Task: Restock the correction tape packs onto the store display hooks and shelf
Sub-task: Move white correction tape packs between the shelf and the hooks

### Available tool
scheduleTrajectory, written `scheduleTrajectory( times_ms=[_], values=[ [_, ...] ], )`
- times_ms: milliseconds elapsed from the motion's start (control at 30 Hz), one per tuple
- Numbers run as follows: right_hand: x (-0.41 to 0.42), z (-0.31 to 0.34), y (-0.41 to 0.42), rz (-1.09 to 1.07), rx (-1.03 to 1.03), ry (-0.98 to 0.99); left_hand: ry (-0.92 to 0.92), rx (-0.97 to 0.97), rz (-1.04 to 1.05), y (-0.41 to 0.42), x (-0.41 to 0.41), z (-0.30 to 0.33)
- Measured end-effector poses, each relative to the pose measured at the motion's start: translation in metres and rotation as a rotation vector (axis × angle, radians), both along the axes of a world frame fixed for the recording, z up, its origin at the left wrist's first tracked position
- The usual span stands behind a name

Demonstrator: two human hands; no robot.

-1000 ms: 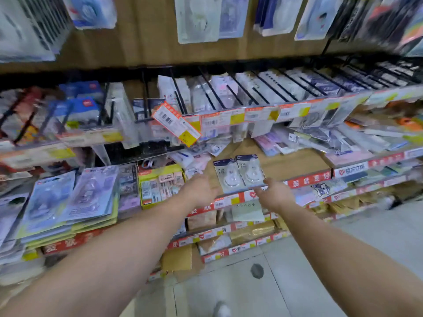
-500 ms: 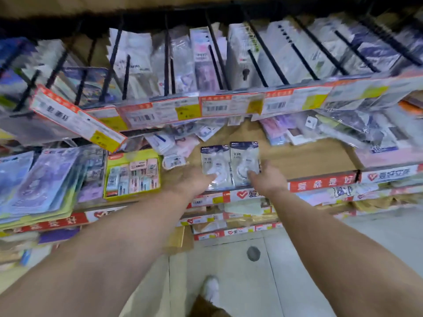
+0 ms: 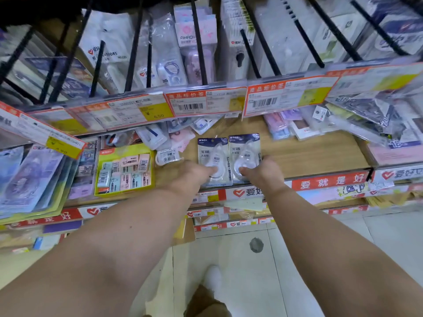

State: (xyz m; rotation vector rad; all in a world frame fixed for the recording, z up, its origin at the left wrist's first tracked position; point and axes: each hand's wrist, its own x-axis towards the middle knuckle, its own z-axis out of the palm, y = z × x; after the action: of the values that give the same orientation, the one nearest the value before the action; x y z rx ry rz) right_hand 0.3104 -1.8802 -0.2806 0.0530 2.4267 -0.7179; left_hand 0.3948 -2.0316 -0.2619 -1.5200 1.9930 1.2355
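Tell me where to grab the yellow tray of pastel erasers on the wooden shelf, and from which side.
Take the yellow cardboard tray of pastel erasers by its front wall, coming from the aisle side. It lies flat on the wooden shelf with that edge nearest the shelf lip; stacked packs crowd its left side, and the row of price labels overhangs the back. The left hand is nearest, though it now holds a correction tape pack.
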Motion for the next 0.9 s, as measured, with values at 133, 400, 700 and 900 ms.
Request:
scheduleTrajectory(
  times_ms=[133, 400, 700, 900],
  values=[
    [0.001, -0.002, 0.003, -0.068, -0.086, -0.039, 0.045, 0.027, -0.022, -0.001, 0.001, 0.0],
    [0.012, 0.001, 0.01, -0.209, -0.336, -0.026, 0.207, 0.013, -0.064, 0.0, 0.015, 0.009],
    [0.054, 0.021, 0.005, -0.291, -0.54, -0.041, 0.365, 0.049, -0.066, -0.013, 0.052, 0.029],
    [0.108, 0.042, -0.008, -0.224, -0.608, -0.091, 0.431, 0.089, -0.078, -0.035, 0.11, 0.044]
  ],
)
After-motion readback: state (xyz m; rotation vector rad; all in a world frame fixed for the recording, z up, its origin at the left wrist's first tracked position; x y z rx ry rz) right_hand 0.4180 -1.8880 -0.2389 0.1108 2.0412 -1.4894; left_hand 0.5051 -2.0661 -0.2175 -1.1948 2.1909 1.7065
